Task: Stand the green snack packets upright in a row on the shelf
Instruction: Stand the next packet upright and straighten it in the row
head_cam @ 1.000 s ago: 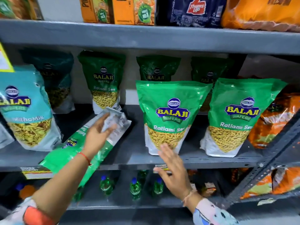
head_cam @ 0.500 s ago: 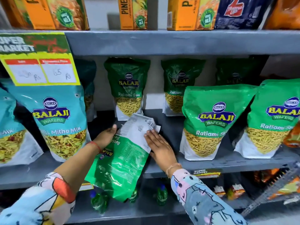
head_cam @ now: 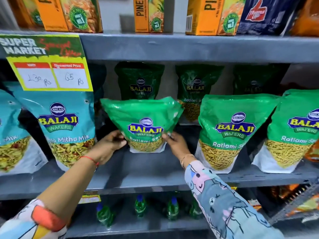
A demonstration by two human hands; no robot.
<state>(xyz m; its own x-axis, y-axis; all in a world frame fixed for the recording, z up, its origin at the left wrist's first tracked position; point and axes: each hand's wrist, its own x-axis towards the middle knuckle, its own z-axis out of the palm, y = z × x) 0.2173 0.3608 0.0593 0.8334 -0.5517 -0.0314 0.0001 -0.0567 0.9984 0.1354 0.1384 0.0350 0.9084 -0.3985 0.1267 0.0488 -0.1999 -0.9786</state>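
Observation:
A green Ratlami Sev packet [head_cam: 144, 121] stands upright on the grey middle shelf [head_cam: 155, 171], label facing me. My left hand [head_cam: 110, 144] grips its lower left side and my right hand [head_cam: 176, 144] grips its lower right corner. To its right stand two more green packets, one [head_cam: 234, 130] beside it and another [head_cam: 296, 130] at the right edge. Behind them, in the shadow at the back, stand three darker green packets, among them one [head_cam: 139, 80] right behind the held packet and one [head_cam: 196, 87] to its right.
Blue Mitha Mix packets [head_cam: 62, 128] stand to the left under a yellow price sign [head_cam: 46, 62]. Orange juice cartons [head_cam: 148, 14] and a dark blue pack [head_cam: 265, 14] fill the shelf above. Small green bottles [head_cam: 139, 207] stand on the shelf below. Orange packets [head_cam: 312, 152] sit at far right.
The green packet, lying flat with its back showing a second ago, has been lifted and turned by both hands and now stands upright facing front. The view has shifted left.

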